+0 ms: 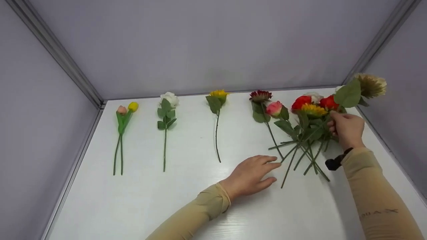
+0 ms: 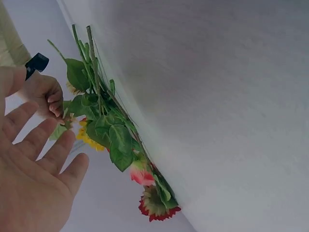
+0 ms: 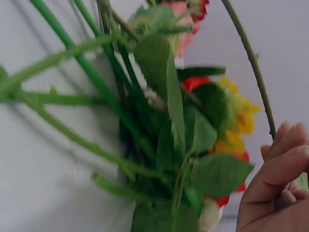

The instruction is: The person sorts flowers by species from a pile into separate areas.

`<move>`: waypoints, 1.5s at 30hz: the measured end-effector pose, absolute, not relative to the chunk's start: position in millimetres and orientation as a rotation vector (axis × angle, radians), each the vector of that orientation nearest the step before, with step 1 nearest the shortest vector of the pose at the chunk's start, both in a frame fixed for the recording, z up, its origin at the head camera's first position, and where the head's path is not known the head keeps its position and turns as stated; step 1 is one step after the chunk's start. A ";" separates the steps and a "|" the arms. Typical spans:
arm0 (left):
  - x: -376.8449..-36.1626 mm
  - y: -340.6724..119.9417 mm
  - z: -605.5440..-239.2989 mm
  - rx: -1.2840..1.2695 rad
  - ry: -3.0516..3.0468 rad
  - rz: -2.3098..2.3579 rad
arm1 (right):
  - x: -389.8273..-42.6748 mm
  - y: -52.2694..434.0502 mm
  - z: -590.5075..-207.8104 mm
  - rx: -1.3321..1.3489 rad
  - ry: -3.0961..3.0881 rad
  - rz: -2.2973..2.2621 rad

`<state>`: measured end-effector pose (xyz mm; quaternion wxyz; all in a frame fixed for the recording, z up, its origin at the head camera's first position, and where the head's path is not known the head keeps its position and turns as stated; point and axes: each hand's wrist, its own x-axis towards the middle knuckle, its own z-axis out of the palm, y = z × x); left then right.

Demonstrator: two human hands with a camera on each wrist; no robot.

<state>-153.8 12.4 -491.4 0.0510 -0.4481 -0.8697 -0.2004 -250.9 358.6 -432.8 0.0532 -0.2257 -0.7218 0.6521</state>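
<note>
My right hand (image 1: 348, 128) pinches the stem of a cream flower (image 1: 372, 86) between thumb and fingers. Its bloom tips away at the upper right, with a broad green leaf below it. In the right wrist view the bare stem (image 3: 248, 53) rises out of the curled fingers (image 3: 285, 164). Under this hand lies a pile of artificial flowers, among them red blooms (image 1: 302, 102), a yellow sunflower (image 1: 314, 110) and a pink rose (image 1: 274, 109). My left hand (image 1: 252, 175) has its fingers spread, fingertips close to the stem ends of the pile, and holds nothing.
Left of the pile, a dark red flower (image 1: 261, 96), a yellow sunflower (image 1: 218, 95), a white rose (image 1: 170, 99) and a pair of tulips (image 1: 128, 113) lie apart in a row on the white table (image 1: 140, 203). Grey panels (image 1: 213, 43) enclose the back and sides.
</note>
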 end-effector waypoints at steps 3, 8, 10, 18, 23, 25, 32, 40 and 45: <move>-155.3 8.6 -486.8 -1.161 -2.745 -0.951 | -251.8 332.9 -435.2 -0.559 -2.265 1.925; -157.9 0.5 -484.3 -0.772 -2.805 -1.604 | -244.1 275.0 -445.7 -0.274 -2.349 1.892; -158.5 -3.7 -486.0 -0.654 -2.781 -1.798 | -238.2 252.2 -448.2 -0.150 -2.401 1.860; -159.8 -20.3 -494.5 -0.545 -2.576 -2.216 | -222.2 190.8 -451.4 0.118 -2.418 1.861; -158.6 -21.8 -500.7 -0.489 -2.474 -2.363 | -216.4 175.9 -458.2 0.170 -2.373 1.893; -157.8 -21.0 -503.4 -0.458 -2.452 -2.393 | -213.3 172.5 -461.2 0.180 -2.364 1.905; -153.7 -20.6 -512.7 -0.419 -2.422 -2.428 | -201.4 166.6 -471.6 0.155 -2.296 2.052; -154.6 -22.7 -517.1 -0.413 -2.468 -2.320 | -194.6 159.7 -473.3 0.154 -2.173 2.268; -154.6 -23.6 -518.2 -0.386 -2.454 -2.340 | -194.7 158.9 -474.7 0.116 -2.162 2.290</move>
